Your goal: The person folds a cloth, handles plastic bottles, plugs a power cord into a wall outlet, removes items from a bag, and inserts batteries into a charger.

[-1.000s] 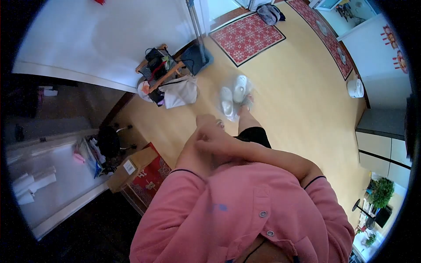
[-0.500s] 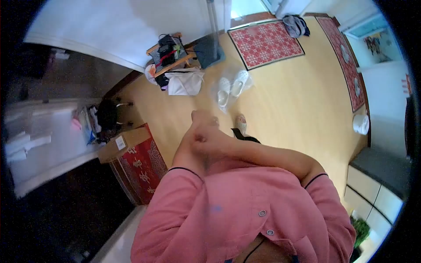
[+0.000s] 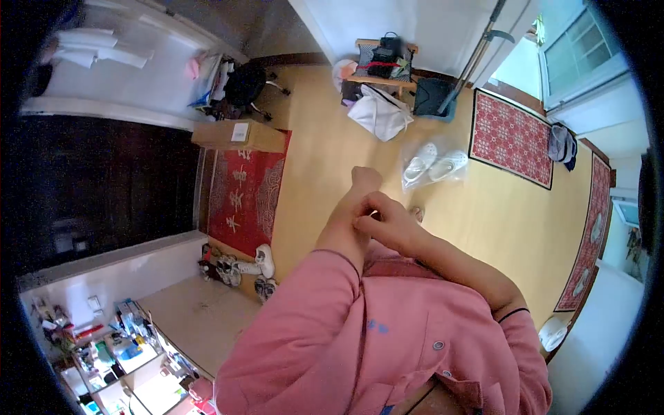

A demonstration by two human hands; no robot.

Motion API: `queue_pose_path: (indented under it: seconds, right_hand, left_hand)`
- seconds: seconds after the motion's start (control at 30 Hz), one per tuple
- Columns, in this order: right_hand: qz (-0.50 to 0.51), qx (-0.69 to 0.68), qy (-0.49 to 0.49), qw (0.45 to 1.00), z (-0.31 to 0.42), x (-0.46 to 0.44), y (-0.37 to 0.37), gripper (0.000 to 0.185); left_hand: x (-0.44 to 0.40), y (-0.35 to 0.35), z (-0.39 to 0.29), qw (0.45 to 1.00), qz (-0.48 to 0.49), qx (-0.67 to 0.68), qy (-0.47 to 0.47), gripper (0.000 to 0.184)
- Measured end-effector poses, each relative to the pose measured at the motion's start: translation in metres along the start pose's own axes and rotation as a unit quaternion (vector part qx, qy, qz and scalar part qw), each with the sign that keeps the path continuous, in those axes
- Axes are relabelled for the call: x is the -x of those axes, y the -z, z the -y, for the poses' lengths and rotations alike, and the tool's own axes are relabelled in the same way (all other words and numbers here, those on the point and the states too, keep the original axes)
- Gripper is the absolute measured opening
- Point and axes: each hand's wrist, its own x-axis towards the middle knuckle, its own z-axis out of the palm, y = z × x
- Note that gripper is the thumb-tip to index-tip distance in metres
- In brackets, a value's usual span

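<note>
White clogs (image 3: 449,166) in a clear bag (image 3: 433,176) on the floor (image 3: 321,104) look light, slippery, best held by the heels, while my right hand (image 3: 391,220) rests on the left forearm (image 3: 344,225), the left hand (image 3: 366,178) forward, neither's closure clear to me.

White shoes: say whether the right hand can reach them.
Probably not without bending: the right hand is against the left arm, and the shoes lie on the floor, clear plastic around them.

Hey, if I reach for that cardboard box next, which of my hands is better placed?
Probably the left hand: it's out in front, and the cardboard box lies on that side. The right hand crosses over and appears to touch the left forearm.
</note>
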Motion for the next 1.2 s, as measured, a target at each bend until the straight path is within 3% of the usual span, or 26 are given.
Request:
queue_pose_path:
  seconds: [0.07,0.27,0.4,0.53,0.63,0.73,0.83,0.93,1.03,1.07,1.13,1.2]
  right_hand:
    - [0.033,0.023,0.032,0.999,0.007,-0.006,-0.009,0.025]
    - [-0.107,0.127,0.129,0.978,-0.030,-0.053,-0.036,0.023]
    - [-0.161,0.066,0.120,0.977,-0.030,-0.087,-0.054,0.025]
    - [-0.038,-0.012,0.072,0.997,0.024,-0.065,-0.075,0.025]
    - [-0.049,0.090,0.249,0.963,0.041,-0.059,-0.089,0.030]
    - [-0.102,0.117,0.299,0.942,0.031,-0.071,-0.104,0.038]
    - [-0.062,0.156,0.227,0.959,0.034,-0.079,-0.099,0.042]
    - [-0.137,0.159,0.230,0.950,0.012,-0.103,-0.104,0.044]
    - [-0.249,0.196,0.222,0.922,-0.059,-0.140,-0.090,0.044]
    - [-0.299,0.179,0.149,0.925,-0.059,-0.142,-0.083,0.042]
    - [-0.328,0.233,0.135,0.905,-0.075,-0.147,-0.080,0.040]
    - [-0.310,0.109,0.078,0.941,-0.049,-0.146,-0.112,0.040]
  left_hand:
    - [-0.001,-0.003,0.013,1.000,-0.014,0.013,-0.004,0.016]
    - [0.003,0.000,0.055,0.999,-0.034,0.020,-0.010,0.016]
    - [0.005,0.011,0.078,0.999,-0.047,0.016,-0.017,0.017]
    - [0.003,0.031,0.111,0.997,-0.065,0.041,-0.025,0.018]
    - [-0.020,0.033,0.125,0.991,-0.115,0.064,-0.037,0.021]
    - [-0.058,0.003,0.126,0.978,-0.189,0.057,-0.072,0.019]
    - [-0.064,0.011,0.115,0.973,-0.178,0.065,-0.128,0.020]
    - [-0.064,0.021,0.106,0.970,-0.150,0.076,-0.176,0.021]
    - [-0.058,0.021,0.102,0.969,-0.117,0.070,-0.204,0.021]
    - [-0.058,0.010,0.099,0.968,-0.123,0.052,-0.210,0.021]
    - [-0.054,-0.011,0.093,0.966,-0.138,0.022,-0.219,0.021]
    - [-0.051,-0.022,0.091,0.966,-0.134,0.011,-0.220,0.021]
